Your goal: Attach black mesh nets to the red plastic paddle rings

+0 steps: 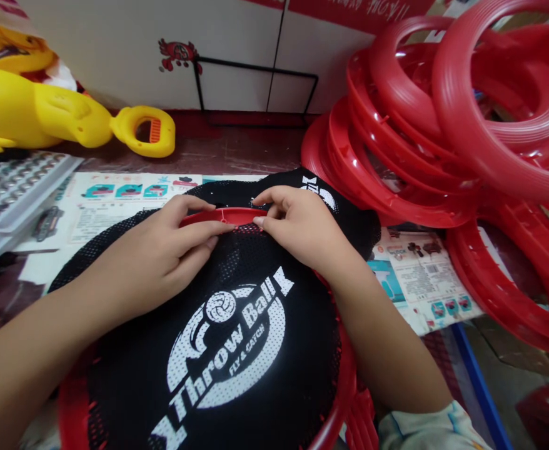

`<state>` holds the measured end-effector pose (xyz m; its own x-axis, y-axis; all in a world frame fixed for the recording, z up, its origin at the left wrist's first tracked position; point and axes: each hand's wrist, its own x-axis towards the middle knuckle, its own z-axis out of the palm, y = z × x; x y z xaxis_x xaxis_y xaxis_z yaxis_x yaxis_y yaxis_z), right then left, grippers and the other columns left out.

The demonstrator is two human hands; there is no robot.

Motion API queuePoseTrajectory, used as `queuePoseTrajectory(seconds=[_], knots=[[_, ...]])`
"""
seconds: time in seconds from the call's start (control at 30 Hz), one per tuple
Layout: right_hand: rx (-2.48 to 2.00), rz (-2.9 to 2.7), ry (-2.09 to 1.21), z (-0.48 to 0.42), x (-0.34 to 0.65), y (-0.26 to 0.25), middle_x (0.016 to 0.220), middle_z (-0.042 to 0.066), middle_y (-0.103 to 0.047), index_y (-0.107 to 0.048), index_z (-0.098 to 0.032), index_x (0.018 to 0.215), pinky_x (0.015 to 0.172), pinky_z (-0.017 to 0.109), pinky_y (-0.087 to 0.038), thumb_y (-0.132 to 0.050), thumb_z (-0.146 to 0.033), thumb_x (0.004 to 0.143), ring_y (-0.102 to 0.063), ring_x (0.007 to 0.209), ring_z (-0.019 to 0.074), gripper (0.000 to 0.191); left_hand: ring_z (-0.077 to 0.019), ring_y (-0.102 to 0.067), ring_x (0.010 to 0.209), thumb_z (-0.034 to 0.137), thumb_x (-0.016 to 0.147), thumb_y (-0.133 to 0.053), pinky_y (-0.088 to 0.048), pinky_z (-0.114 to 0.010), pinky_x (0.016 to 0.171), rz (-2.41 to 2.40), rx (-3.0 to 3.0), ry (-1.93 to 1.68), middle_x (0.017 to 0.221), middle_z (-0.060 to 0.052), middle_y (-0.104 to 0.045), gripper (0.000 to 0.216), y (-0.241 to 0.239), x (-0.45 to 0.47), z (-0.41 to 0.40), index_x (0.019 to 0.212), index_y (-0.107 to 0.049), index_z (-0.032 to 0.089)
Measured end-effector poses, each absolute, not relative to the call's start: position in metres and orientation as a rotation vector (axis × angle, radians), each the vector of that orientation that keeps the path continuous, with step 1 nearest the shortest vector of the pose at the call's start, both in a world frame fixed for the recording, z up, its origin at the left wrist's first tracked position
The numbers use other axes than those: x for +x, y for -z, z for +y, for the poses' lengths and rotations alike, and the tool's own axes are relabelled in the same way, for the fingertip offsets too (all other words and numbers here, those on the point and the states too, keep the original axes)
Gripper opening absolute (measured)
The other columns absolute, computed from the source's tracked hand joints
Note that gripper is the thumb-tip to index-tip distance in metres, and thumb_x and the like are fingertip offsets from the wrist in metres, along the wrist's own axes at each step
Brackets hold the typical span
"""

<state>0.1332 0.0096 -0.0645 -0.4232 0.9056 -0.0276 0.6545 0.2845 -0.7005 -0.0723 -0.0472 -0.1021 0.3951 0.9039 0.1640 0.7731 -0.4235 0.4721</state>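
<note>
A black mesh cloth (256, 337) printed with "Throw Ball" in white lies stretched over a red plastic ring (344, 381). At the ring's far edge, a short stretch of bare red rim shows between my hands. My left hand (162, 250) pinches the cloth's edge there, thumb and fingers nearly together. Opposite it, my right hand (297, 225) has its thumb on the mesh at the rim and its fingers curled. Behind them lies another black mesh cloth (354, 219) with a white print.
Red plastic rings (406, 125) are heaped at the right. To the left are a yellow duck-shaped toy (72, 115) and a white tray (25, 181) of small shiny round pieces. Printed card sheets (424, 281) cover the tabletop, and a black wire stand (256, 65) stands behind.
</note>
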Motion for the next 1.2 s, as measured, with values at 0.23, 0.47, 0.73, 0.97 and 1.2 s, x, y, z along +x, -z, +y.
queuePoseTrajectory(seconds=[0.23,0.47,0.73,0.97,1.2], knots=[[-1.479,-2.165,-0.777,0.003,0.144,0.044,0.068,0.000,-0.065,-0.070,-0.014,0.083,0.061,0.026,-0.039,-0.061,-0.016,0.081,-0.056,0.063,0.0115,0.009,-0.0268,-0.052,0.114,0.039,0.096,-0.034,-0.045,-0.041,0.096,1.542,2.305,-0.406,0.126,-0.010,-0.044,0.038,0.091,-0.075,-0.051,0.124,-0.056,0.025],[-1.495,-2.696,-0.451,-0.026,0.145,0.022,0.074,0.005,-0.067,-0.071,-0.016,0.073,0.060,0.030,-0.035,-0.067,-0.030,0.083,-0.058,0.070,0.0176,0.018,-0.0254,-0.055,0.066,0.055,0.091,-0.034,-0.035,-0.036,0.055,1.922,2.300,0.095,0.116,-0.010,-0.052,0.053,0.078,-0.107,-0.064,0.141,-0.038,0.036],[-1.426,-2.798,-0.148,-0.034,0.130,0.039,0.075,0.008,-0.065,-0.070,-0.016,0.075,0.055,0.030,-0.033,-0.059,-0.017,0.084,-0.060,0.067,0.0198,0.014,-0.0252,-0.058,0.100,0.039,0.095,-0.039,-0.045,-0.040,0.090,1.545,2.412,-0.504,0.109,-0.009,-0.059,0.033,0.071,-0.080,-0.051,0.102,-0.065,0.019],[-1.370,-2.833,-0.197,-0.036,0.128,0.039,0.078,0.007,-0.067,-0.069,-0.014,0.076,0.063,0.029,-0.036,-0.053,-0.011,0.085,-0.060,0.072,0.0178,0.018,-0.0222,-0.057,0.103,0.030,0.093,-0.044,-0.047,-0.039,0.091,1.277,2.412,-0.544,0.112,-0.009,-0.061,0.027,0.086,-0.065,-0.034,0.104,-0.066,0.019],[-1.426,-2.753,-0.443,-0.035,0.128,0.030,0.066,0.000,-0.060,-0.061,-0.016,0.076,0.056,0.027,-0.029,-0.052,-0.012,0.083,-0.049,0.059,0.0127,0.013,-0.0184,-0.057,0.077,0.029,0.091,-0.045,-0.045,-0.035,0.072,1.338,2.418,-0.380,0.086,-0.004,-0.061,0.024,0.078,-0.071,-0.029,0.084,-0.067,0.022]])
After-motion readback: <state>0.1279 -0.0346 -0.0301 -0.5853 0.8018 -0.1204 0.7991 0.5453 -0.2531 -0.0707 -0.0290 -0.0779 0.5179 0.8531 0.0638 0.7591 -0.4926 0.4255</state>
